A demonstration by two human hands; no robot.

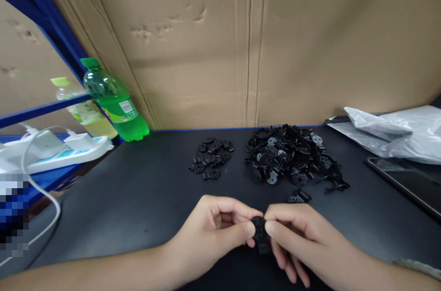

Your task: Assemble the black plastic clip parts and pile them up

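Between my two hands is a small black plastic clip (259, 231), with a round head full of holes and a short tab pointing down. My left hand (217, 231) pinches its left edge between thumb and fingers. On the opposite edge my right hand (296, 236) pinches with thumb and forefinger, its other fingers curled below. Beyond my hands lies a large heap of similar black clips (292, 155). A smaller pile of black clips (212, 158) sits to its left. One loose clip (299, 196) rests just past my right hand.
A green soda bottle (115, 103) leans at the back left, near a yellowish bottle (86, 114) and a white power strip (69, 155) with cables. On the right are a dark phone or tablet (409, 181) and plastic bags (396, 130). Cardboard (193, 52) walls the table's back.
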